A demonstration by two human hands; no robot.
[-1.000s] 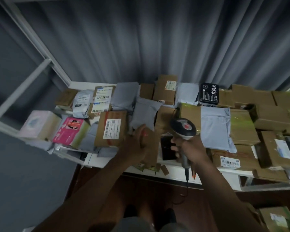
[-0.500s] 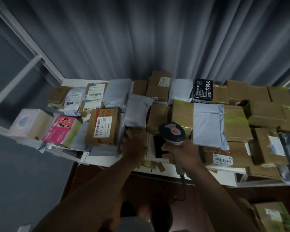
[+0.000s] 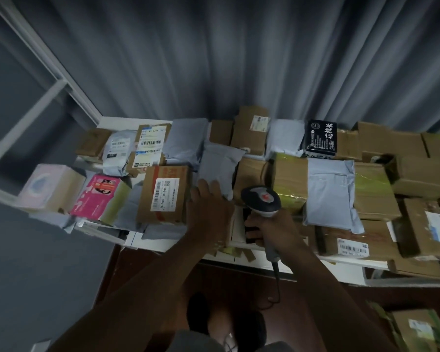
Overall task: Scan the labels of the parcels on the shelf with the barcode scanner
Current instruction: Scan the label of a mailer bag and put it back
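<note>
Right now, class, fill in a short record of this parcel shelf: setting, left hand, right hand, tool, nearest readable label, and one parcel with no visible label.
setting: white shelf crowded with parcels, grey curtain behind
left hand: fingers extended, reaching onto the grey mailer bag
right hand: grips the scanner's handle
tool: barcode scanner, corded, head up
nearest readable label: white barcode label on the brown box left of the left hand
no visible label: pale blue mailer bag
</note>
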